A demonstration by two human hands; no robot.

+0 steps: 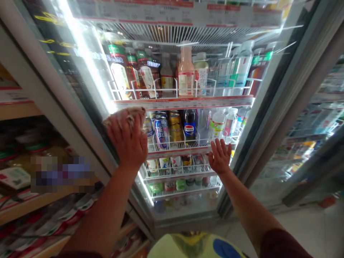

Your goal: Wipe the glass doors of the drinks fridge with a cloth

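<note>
My left hand presses a crumpled, light-coloured cloth with brownish patches against the glass door of a drinks fridge. Its fingers lie over the cloth, which shows above and beside them. Lower and to the right, my right hand is open, fingers spread and holding nothing. It is at the glass in front of the lower bottles; whether the palm touches the pane I cannot tell. Behind the glass stand a pink drink bottle, a dark cola bottle and several cans, including a gold can.
A grey metal door frame runs down the right side. Wooden shelves with packaged goods stand close on the left. Another glass-fronted cooler is at the right, above pale floor tiles.
</note>
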